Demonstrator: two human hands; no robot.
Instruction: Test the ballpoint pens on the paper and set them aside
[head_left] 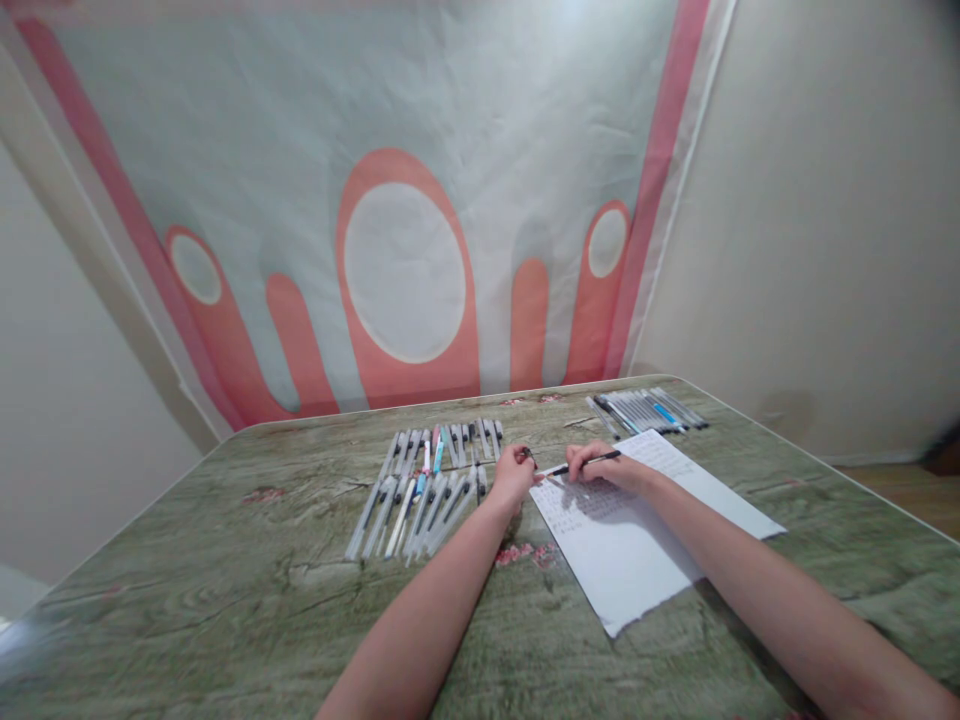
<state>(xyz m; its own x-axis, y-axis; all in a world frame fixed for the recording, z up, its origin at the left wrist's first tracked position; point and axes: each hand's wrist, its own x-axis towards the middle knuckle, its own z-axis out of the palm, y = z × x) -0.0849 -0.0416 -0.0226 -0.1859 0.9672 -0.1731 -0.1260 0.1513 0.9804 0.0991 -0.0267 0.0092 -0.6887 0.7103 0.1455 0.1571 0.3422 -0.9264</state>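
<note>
My right hand [600, 465] is closed around a dark pen [581, 463], whose tip points left toward the upper left part of a white sheet of paper [637, 560]. Rows of handwriting cover the sheet's upper part; its lower part is blank. My left hand [515, 472] rests at the sheet's upper left corner, fingers curled around a small dark object, perhaps a pen cap, too small to name for certain. Just left of that hand lie two rows of pens [420, 510], mostly clear with dark caps, a few white, pink or blue.
A second group of pens [649, 411] lies beyond the paper at the back right of the wood-patterned table [225, 580]. Behind the table's far edge hangs a pale cloth [300, 130] with coral shapes. Plain walls stand at both sides.
</note>
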